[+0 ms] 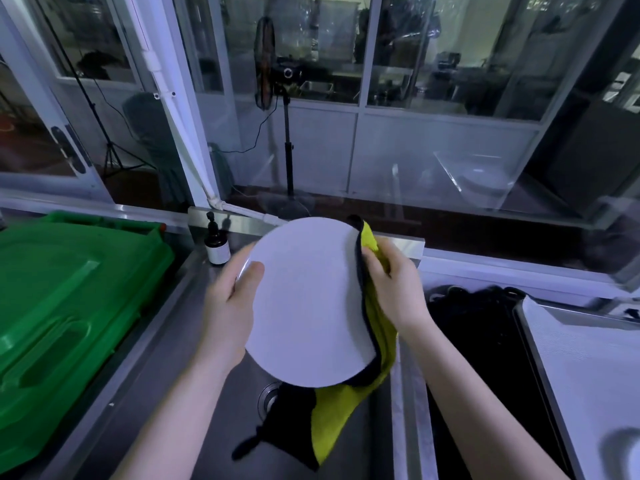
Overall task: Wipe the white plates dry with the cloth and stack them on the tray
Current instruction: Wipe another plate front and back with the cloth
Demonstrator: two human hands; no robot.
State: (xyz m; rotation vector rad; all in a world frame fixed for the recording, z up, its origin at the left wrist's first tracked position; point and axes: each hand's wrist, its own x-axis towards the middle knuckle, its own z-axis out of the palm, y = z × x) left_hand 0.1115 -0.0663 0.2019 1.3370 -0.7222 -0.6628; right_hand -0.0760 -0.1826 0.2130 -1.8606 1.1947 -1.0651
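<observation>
The left hand [230,306] reaches in from the lower left and grips the left rim of a white plate [308,306], thumb curled onto its face and fingers hidden behind, holding it tilted toward the camera above the sink [207,427]. The right hand [394,289], forearm angled in from the lower right, pinches a yellow cloth [346,410] with a black edge around the plate's right rim, the cloth's loose end hanging below. The tray [540,358] lies well apart at right; a green lid [69,289] and bottle [216,242] sit at left.
</observation>
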